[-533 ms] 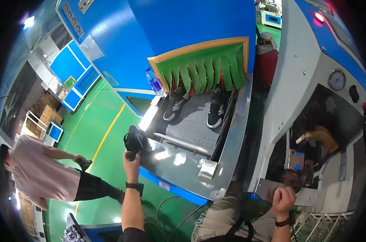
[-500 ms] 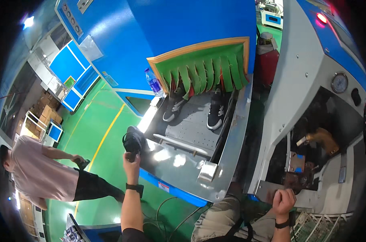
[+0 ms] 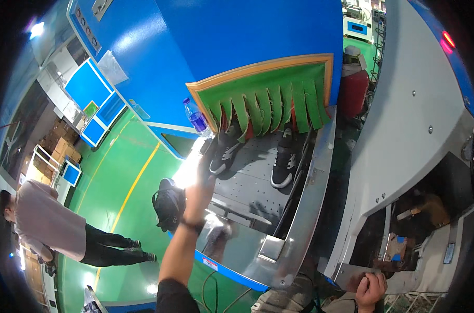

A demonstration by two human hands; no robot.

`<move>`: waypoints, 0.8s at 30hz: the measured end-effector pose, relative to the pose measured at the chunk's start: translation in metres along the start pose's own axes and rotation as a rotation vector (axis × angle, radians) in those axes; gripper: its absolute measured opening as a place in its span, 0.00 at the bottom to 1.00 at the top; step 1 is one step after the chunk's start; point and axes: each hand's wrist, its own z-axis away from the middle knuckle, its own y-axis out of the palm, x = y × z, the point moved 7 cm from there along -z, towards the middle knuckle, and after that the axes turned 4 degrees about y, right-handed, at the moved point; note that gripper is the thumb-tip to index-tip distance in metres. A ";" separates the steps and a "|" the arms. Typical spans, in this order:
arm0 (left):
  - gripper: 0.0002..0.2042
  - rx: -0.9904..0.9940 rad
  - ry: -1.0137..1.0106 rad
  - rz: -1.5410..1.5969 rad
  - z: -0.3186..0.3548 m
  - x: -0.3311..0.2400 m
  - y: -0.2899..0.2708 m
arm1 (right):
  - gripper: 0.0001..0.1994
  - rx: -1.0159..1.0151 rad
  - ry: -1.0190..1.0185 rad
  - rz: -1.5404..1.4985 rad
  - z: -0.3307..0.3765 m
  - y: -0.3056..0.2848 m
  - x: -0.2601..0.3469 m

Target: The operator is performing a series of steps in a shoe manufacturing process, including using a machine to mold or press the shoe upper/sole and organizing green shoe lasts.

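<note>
My left hand (image 3: pixel 200 188) is stretched forward over the near end of a grey perforated conveyor (image 3: pixel 252 188), fingers apart and blurred, holding nothing. Just beyond its fingertips a black shoe with a white sole (image 3: pixel 224 154) lies on the belt. A second black shoe (image 3: pixel 284 164) lies to its right. A black rounded object (image 3: pixel 169 203) sits left of my wrist, apart from the hand. My right hand (image 3: pixel 370 289) is low at the right, fingers curled over a metal ledge (image 3: pixel 346 274) of the grey machine.
Green strip curtains (image 3: pixel 273 104) hang over the tunnel mouth of a big blue machine (image 3: pixel 247 36). A water bottle (image 3: pixel 196 119) stands at its left corner. A grey machine (image 3: pixel 414 130) with an open bay fills the right. Another person (image 3: pixel 49 224) bends over on the green floor at left.
My left hand has left the black rounded object and moved up and right toward the nearer shoe. The view has tilted closer to the conveyor. My right hand stays on the ledge.
</note>
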 end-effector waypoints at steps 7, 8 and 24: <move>0.41 -0.199 -0.084 0.175 -0.134 0.074 0.110 | 0.21 -0.102 -0.121 0.046 -0.009 -0.004 0.023; 0.39 -0.177 -0.140 0.015 -0.132 0.076 0.117 | 0.21 -0.086 -0.095 0.056 -0.008 -0.003 0.019; 0.36 -0.015 0.341 1.013 0.035 -0.056 -0.019 | 0.11 -0.052 0.003 0.014 0.009 0.010 -0.006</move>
